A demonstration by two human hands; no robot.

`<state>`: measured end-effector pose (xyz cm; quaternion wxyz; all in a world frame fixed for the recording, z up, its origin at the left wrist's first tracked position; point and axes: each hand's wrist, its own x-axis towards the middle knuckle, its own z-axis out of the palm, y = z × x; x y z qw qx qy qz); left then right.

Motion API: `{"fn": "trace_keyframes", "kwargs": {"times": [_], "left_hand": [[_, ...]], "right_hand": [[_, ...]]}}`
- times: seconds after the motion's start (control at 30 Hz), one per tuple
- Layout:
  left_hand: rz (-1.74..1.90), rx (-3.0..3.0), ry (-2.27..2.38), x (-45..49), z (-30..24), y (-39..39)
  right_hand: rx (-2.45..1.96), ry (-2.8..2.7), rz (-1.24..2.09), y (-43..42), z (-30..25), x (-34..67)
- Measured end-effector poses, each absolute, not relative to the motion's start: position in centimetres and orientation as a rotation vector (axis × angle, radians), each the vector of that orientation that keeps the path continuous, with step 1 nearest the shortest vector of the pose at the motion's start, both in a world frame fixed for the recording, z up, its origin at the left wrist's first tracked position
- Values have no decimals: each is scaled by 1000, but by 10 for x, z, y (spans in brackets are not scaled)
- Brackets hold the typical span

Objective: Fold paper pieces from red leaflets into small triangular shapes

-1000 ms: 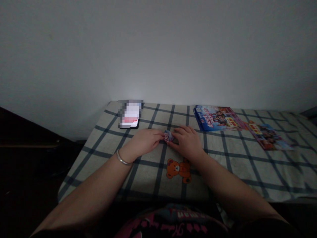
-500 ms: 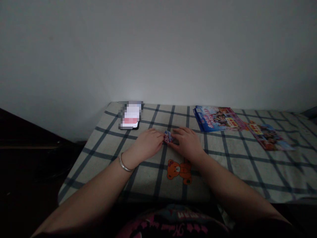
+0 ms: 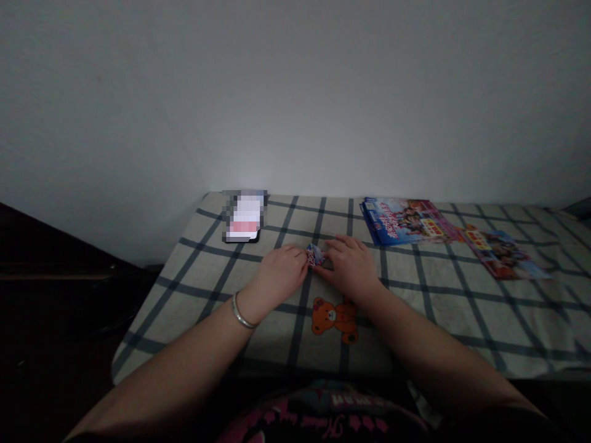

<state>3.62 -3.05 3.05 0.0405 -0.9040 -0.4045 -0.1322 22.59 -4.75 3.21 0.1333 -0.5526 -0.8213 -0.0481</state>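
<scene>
Between my two hands, on the checked tablecloth (image 3: 272, 332), is a small piece of folded printed paper (image 3: 315, 255), blue, white and reddish. My left hand (image 3: 282, 271), with a silver bracelet at its wrist, pinches the paper's left side with the fingertips. From the other side, my right hand (image 3: 349, 263) grips its right edge between thumb and fingers. The fingers hide part of the paper, so its full shape cannot be made out. An orange teddy bear picture (image 3: 335, 320) lies flat on the cloth just below my right hand.
A lit phone (image 3: 245, 215), its screen blurred, lies at the back left near the wall (image 3: 295, 98). At the right is a stack of colourful printed leaflets (image 3: 401, 220), with another leaflet (image 3: 503, 253) beside it. The table's left edge drops to a dark area.
My left hand has shifted slightly right and its wrist has turned. The paper between my hands is tilted a little differently, showing more of its pale side. My right hand has barely moved.
</scene>
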Motion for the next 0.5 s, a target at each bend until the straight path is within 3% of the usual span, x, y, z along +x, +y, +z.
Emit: {"fn": "trace_keyframes", "kwargs": {"times": [0.17,0.5], "left_hand": [[-439,-2798,-1218,34,26,-25],[-842,-2902,-1347,28,-6,-7]], "right_hand": [[-1600,-2319,-71,-44,27,229],[-1499,-2313,50,-40,18,231]]}}
